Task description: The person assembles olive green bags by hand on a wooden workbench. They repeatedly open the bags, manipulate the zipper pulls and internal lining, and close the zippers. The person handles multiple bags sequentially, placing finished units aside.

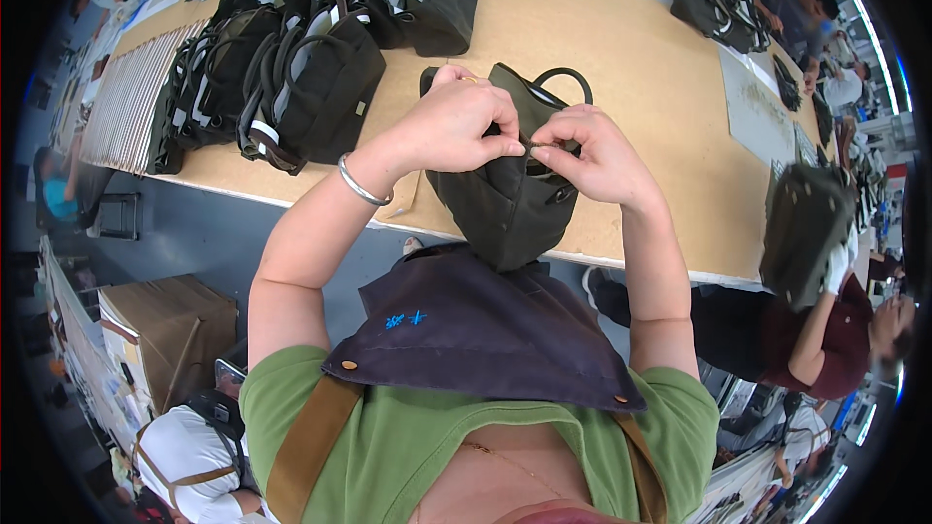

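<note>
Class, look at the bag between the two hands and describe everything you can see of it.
The bag is a dark olive, nearly black, and looks like soft fabric. A rounded dark handle arches at its far side, and a lighter olive area shows beside it. The bag overlaps the near edge of the tan table. The left hand and right hand pinch its upper part, fingertips close together; they hide exactly what they grip.

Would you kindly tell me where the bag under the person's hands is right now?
In the head view, the dark bag is just above centre, at the near edge of the table, with the left hand and right hand at its top.
</note>
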### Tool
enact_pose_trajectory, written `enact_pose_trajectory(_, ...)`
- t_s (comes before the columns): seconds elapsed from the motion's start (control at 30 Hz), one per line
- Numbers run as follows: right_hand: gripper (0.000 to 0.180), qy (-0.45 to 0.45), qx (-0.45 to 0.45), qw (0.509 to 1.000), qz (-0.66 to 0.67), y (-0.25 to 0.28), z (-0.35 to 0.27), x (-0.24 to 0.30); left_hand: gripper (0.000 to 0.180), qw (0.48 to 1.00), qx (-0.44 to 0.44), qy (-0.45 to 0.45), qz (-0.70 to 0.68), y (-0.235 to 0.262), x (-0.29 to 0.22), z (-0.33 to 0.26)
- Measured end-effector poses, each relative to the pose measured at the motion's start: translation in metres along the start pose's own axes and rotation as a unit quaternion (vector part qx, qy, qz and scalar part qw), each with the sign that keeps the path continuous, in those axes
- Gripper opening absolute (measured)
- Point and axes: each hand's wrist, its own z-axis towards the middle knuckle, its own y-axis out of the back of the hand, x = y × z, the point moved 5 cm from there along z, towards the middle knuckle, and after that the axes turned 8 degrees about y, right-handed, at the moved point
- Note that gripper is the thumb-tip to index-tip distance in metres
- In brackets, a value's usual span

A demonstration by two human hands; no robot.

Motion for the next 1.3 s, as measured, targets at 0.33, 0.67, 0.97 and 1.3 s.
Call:
enact_pose_trajectory(0.33, 0.01, -0.101, 0.033, 0.992, 0.06, -0.007, -0.008, -0.008, 0.01, 0.997, -0.072, -0.011, -0.035, -0.001, -0.007, -0.01)
enact_pose_trajectory(0.67, 0.021, -0.073, -0.079, 0.985, -0.137, -0.025, -0.027, 0.027, 0.007, 0.988, -0.145, -0.051, -0.013, -0.002, -0.008, -0.029)
enact_pose_trajectory(0.97, 0.016, -0.114, -0.104, 0.988, -0.027, -0.044, -0.03, 0.014, 0.009, 0.99, -0.131, -0.055, 0.012, -0.004, -0.015, -0.034)
enact_pose_trajectory(1.3, 0.015, -0.125, -0.096, 0.987, 0.013, -0.047, -0.035, 0.002, 0.008, 0.995, -0.075, -0.016, -0.056, -0.003, -0.002, -0.026)
